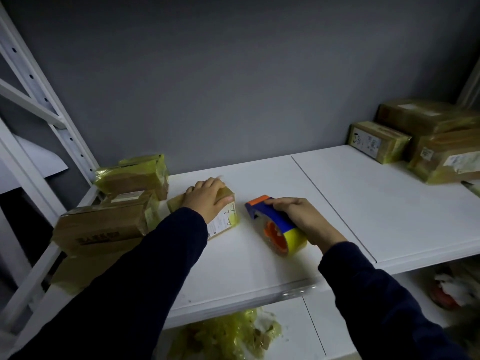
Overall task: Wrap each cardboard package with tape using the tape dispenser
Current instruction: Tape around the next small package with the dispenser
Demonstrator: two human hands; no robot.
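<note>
A small cardboard package [225, 220] with a white label and yellowish tape lies on the white shelf [259, 261] left of centre. My left hand [206, 197] rests flat on top of it, fingers spread over its far end. To its right, my right hand [302, 216] grips a blue and orange tape dispenser [272, 220] that carries a yellow tape roll. The dispenser sits on the shelf a short gap from the package, its orange nose pointing away from me.
Taped cardboard packages [109, 216] are stacked at the shelf's left end. More boxes [426, 141] are piled at the back right. A white rack upright [44, 100] rises at left. Crumpled yellow tape scraps [228, 333] lie on the lower shelf.
</note>
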